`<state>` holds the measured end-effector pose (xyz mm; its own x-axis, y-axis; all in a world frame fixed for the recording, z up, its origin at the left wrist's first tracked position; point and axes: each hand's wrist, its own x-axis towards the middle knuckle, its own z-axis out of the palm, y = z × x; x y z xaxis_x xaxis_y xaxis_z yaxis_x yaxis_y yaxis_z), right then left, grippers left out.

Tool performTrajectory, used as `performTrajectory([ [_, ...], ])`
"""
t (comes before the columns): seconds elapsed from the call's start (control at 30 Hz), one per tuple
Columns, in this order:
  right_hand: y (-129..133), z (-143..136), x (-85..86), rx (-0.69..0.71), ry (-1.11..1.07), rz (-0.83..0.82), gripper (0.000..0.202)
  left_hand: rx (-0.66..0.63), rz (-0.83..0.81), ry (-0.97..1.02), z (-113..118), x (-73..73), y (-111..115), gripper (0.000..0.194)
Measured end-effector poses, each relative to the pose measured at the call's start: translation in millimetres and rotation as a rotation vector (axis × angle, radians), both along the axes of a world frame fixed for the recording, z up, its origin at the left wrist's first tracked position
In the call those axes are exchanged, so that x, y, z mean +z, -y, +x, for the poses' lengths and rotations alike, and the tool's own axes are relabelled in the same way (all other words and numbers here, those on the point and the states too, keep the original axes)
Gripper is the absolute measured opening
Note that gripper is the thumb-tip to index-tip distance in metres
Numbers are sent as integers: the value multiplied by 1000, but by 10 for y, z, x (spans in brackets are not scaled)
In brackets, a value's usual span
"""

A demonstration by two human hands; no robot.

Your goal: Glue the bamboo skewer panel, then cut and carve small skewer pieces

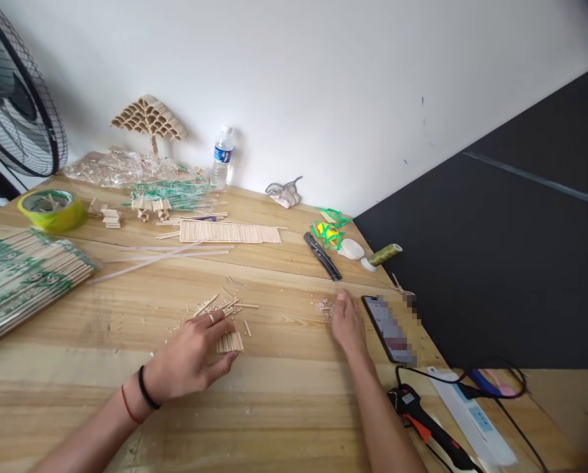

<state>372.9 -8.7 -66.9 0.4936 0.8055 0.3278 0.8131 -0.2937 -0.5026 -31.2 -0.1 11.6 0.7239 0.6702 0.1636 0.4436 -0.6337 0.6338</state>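
My left hand [192, 351] rests over the worktop with its thumb and fingers on either side of a small panel of short wooden sticks [230, 342]. The fingers cover part of that panel. Just beyond them lies a loose heap of cut stick pieces and crumbs [219, 306]. My right hand [347, 322] stands on its edge on the wood, thumb uppermost, fingers mostly hidden and seemingly stretched out. It holds nothing that I can see. A little pile of pale scraps [324, 306] sits against its left side.
A long stick panel [229, 232], a black utility knife [322, 256] and thread spool [382, 255] lie farther back. At right are a phone [387, 328], glue gun [429, 424] and power strip [475, 417]. Bagged sticks [27, 282], yellow tape [52, 210] and a fan [18, 85] stand left.
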Motion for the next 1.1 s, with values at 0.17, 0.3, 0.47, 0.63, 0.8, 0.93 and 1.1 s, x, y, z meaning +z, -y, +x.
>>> performTrajectory([
  [0.17,37,-536,-84,151,44,-53,84,10,35,13,-34,-30,-29,19],
  [0.3,123,-997,69,365,63,-94,72,27,57,20,-59,-23,-51,20],
  [0.47,209,-824,221,275,52,-88,68,36,64,37,-74,-21,-73,21],
  [0.63,355,-646,63,26,18,-242,79,38,73,51,-64,-15,-80,20],
  [0.8,630,-1380,69,335,24,-205,72,35,70,76,-48,21,-72,18],
  [0.93,661,-1497,254,468,-24,-175,63,58,65,110,-48,40,-77,17],
  [1.1,547,-867,180,96,-17,-237,81,113,64,102,-67,40,-110,21],
])
